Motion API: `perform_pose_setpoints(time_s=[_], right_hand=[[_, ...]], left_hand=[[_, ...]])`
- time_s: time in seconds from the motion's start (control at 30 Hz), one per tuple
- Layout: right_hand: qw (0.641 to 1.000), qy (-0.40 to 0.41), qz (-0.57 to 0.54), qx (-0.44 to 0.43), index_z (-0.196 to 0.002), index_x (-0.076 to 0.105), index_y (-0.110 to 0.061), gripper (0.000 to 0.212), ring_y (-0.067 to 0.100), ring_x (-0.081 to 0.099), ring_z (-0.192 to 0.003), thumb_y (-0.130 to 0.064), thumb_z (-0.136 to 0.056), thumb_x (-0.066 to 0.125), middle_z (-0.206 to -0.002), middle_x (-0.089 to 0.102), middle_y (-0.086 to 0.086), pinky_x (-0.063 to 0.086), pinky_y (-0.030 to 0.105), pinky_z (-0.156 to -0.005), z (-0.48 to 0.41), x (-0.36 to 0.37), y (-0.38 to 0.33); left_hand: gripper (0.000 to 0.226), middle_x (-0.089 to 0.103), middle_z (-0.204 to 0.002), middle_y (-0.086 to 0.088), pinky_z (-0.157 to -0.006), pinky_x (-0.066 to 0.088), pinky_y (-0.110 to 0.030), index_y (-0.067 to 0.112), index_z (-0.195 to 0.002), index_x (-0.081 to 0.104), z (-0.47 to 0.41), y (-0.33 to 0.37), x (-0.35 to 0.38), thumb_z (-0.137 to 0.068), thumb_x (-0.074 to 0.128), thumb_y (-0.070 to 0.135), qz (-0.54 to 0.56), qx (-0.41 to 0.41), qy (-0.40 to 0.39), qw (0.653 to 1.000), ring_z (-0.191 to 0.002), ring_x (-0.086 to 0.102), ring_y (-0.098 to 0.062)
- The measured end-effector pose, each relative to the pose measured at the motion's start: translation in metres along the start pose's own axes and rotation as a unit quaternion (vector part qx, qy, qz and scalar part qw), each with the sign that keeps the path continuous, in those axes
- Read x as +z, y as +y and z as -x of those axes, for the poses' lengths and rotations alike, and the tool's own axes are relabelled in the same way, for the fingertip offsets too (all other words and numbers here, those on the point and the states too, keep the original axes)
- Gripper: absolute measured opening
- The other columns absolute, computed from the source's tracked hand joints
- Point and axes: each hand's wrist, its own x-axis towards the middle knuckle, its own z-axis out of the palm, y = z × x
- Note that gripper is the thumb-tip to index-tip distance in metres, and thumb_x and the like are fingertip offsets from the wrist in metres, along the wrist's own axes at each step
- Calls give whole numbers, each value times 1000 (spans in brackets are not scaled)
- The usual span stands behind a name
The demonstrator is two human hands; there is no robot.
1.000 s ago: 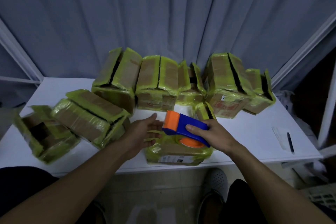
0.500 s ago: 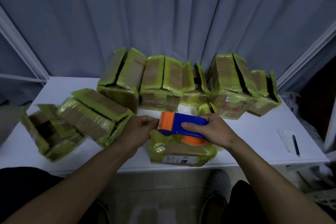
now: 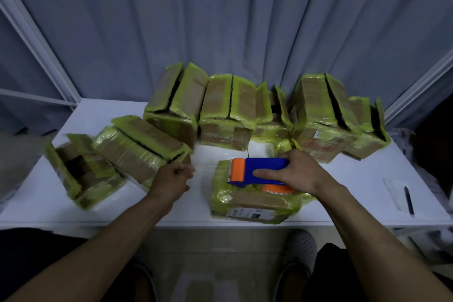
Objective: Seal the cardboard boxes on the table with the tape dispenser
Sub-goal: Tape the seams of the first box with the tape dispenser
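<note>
A blue and orange tape dispenser (image 3: 259,169) rests on top of a small cardboard box (image 3: 252,201) wrapped in yellow-green tape, near the front edge of the white table (image 3: 355,179). My right hand (image 3: 296,171) grips the dispenser's blue body from the right. My left hand (image 3: 171,178) hovers over the table to the left of the box. Its fingers are curled and pinched together on the tape end, and the clear strip back to the dispenser's orange nose is barely visible.
Several tape-wrapped boxes with open flaps stand in a row (image 3: 225,110) at the back. Two more lie tilted at the left (image 3: 137,144) (image 3: 81,171). A paper slip with a pen (image 3: 402,195) lies at the right edge. A grey curtain hangs behind.
My left hand went to the dispenser's orange nose, pinched there, then drew away to the left. My right hand shifted the dispenser slightly right on the box.
</note>
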Motion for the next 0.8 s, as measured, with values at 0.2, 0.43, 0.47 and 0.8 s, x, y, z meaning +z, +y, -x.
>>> perform_pose_setpoints(time_s=[0.2,0.43,0.47,0.8], right_hand=[[997,1,74,11,-73,71,-16,70,9,65,-56,-85,-59,76,-63,69,0,53,32,-57,-2,2,0],[994,4,112,10,-73,71,-14,74,13,66,-60,-87,-59,73,-66,68,0,57,38,-63,-8,6,-3],[993,4,118,10,-73,70,-15,74,13,66,-60,-88,-60,73,-66,68,0,57,38,-62,-9,7,-4],[982,11,189,-11,-68,66,-16,79,15,63,-59,-95,-67,56,-62,63,1,58,41,-65,-17,15,-2]], left_hand=[[16,57,-87,-6,-48,53,-17,-4,-98,61,1,-13,15,-102,48,5,7,-14,2,1000,-59,53,-20],[17,56,-93,-12,-55,52,-28,11,-91,62,-12,-28,29,-101,49,9,52,-113,-11,992,-62,53,-20],[15,57,-93,-11,-54,51,-28,11,-92,63,-11,-31,31,-101,51,12,56,-134,-13,989,-64,52,-20],[16,58,-101,-4,-62,56,-29,13,-96,65,-10,-37,37,-88,73,26,77,-227,-64,969,-86,50,-18]])
